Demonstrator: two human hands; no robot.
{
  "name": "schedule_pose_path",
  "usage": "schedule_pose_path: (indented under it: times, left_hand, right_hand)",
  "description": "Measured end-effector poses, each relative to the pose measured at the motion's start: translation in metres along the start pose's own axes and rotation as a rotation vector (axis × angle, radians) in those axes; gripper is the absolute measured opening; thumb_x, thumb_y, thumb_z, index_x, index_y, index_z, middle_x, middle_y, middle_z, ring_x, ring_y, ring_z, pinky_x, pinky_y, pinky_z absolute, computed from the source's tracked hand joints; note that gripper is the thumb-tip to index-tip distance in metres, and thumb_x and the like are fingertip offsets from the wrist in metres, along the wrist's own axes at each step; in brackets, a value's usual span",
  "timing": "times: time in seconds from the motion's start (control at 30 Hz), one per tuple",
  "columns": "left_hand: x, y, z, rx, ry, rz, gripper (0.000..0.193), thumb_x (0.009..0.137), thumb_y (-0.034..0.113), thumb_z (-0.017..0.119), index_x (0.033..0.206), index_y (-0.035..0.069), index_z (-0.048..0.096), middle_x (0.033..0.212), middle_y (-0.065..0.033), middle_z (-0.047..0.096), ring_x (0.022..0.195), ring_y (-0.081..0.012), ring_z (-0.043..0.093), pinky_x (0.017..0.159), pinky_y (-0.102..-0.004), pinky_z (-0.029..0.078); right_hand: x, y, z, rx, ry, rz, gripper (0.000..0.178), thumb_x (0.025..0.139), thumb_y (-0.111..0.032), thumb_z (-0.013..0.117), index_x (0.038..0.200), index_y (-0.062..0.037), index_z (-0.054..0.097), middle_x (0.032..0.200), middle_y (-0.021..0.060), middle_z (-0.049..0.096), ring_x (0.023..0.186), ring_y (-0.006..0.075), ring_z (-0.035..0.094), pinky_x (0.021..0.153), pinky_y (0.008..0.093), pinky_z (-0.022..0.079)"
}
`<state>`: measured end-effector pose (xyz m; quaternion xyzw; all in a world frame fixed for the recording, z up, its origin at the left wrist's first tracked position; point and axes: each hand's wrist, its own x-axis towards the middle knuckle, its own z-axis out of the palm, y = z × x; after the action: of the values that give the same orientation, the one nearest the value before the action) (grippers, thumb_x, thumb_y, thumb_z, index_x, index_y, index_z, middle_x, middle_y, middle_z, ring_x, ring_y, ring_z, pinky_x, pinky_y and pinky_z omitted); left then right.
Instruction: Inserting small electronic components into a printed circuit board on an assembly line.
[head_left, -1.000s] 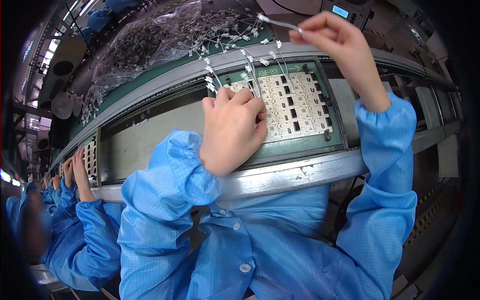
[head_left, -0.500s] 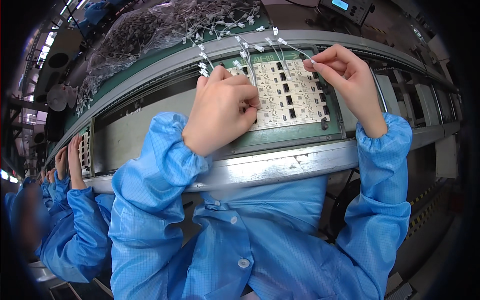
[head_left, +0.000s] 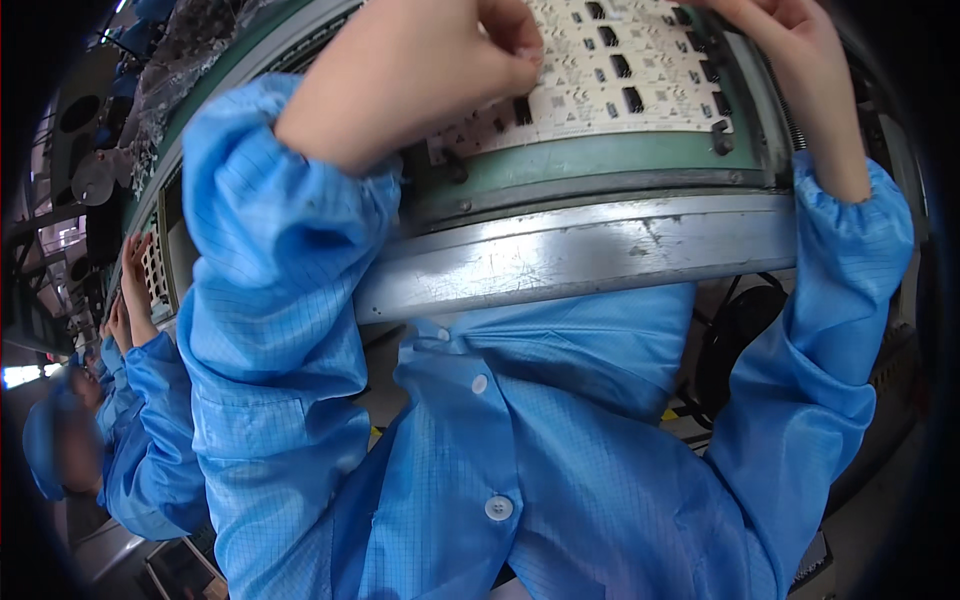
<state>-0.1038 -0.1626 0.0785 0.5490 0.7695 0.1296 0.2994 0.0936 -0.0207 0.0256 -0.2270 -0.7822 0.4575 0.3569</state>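
My left hand (head_left: pixel 420 70) is over the left part of a pale circuit board panel (head_left: pixel 570 112), thumb and fingertips pressed together. Whatever lies between them is too small to make out. Rows of black connectors (head_left: pixel 621 66) and small chips cover the panel, which sits in a green carrier (head_left: pixel 600 155). Beyond the panel's right side is my right hand (head_left: pixel 805 45), its fingers bent inward in a pinch. The upper picture edge cuts off its fingertips, hiding what they hold.
A metal rail (head_left: pixel 560 245) runs along the near side of the carrier, in front of my body. At the left, a co-worker in a blue smock (head_left: pixel 150 440) has hands at another panel (head_left: pixel 155 270). A plastic bag (head_left: pixel 190 60) lies at the upper left.
The view has tilted down, so the panel and both hands sit higher in the picture. The white-ended cables seen at the panel's far side are out of view. Both hands keep their pinch.
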Motion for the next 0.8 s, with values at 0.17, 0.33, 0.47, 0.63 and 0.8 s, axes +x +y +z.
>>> schedule_pose_path:
  times: [0.17, 0.33, 0.47, 0.63, 0.8]
  left_hand:
    - [0.004, 0.006, 0.004, 0.215, 0.061, 0.162, 0.015, 0.077, 0.007, 0.062, 0.079, -0.006, 0.069, 0.071, -0.0212, 0.067, 0.065, -0.0317, 0.066, 0.067, -0.0377, 0.054]
    - [0.006, -0.005, 0.013, 0.418, 0.172, 0.342, 0.013, 0.075, 0.003, 0.060, 0.076, -0.007, 0.068, 0.076, -0.0264, 0.066, 0.074, -0.0419, 0.066, 0.073, -0.0430, 0.055]
    - [0.001, 0.000, 0.015, 0.442, 0.164, 0.318, 0.013, 0.076, 0.002, 0.060, 0.076, -0.007, 0.068, 0.076, -0.0264, 0.066, 0.073, -0.0403, 0.066, 0.072, -0.0426, 0.055]
    - [-0.002, 0.006, 0.017, 0.462, 0.194, 0.282, 0.012, 0.077, 0.000, 0.059, 0.075, -0.008, 0.068, 0.075, -0.0265, 0.065, 0.073, -0.0400, 0.066, 0.073, -0.0428, 0.055]
    - [0.004, -0.001, 0.026, 0.517, 0.284, 0.382, 0.013, 0.079, -0.001, 0.058, 0.077, -0.009, 0.068, 0.080, -0.0273, 0.066, 0.077, -0.0410, 0.066, 0.076, -0.0425, 0.055]
  right_hand:
    - [-0.005, 0.001, 0.002, 0.010, 0.028, -0.023, 0.006, 0.093, -0.002, 0.065, 0.097, 0.0020, 0.063, 0.093, 0.0144, 0.074, 0.087, 0.0165, 0.072, 0.080, 0.0248, 0.057]
    - [-0.001, 0.006, 0.005, -0.030, 0.011, -0.042, 0.007, 0.094, -0.005, 0.066, 0.097, 0.0016, 0.063, 0.093, 0.0141, 0.074, 0.087, 0.0162, 0.072, 0.080, 0.0247, 0.058]
    - [-0.004, 0.007, 0.002, -0.167, 0.032, -0.088, 0.010, 0.094, -0.008, 0.066, 0.097, 0.0004, 0.063, 0.093, 0.0141, 0.074, 0.087, 0.0170, 0.072, 0.080, 0.0260, 0.058]
    - [-0.001, 0.007, -0.002, -0.151, 0.037, -0.137, 0.011, 0.094, -0.010, 0.067, 0.097, -0.0001, 0.063, 0.092, 0.0141, 0.074, 0.086, 0.0169, 0.072, 0.080, 0.0262, 0.058]
    - [0.000, 0.009, -0.003, -0.102, 0.036, -0.146, 0.011, 0.094, -0.010, 0.067, 0.097, -0.0004, 0.063, 0.092, 0.0135, 0.074, 0.086, 0.0159, 0.072, 0.079, 0.0251, 0.057]
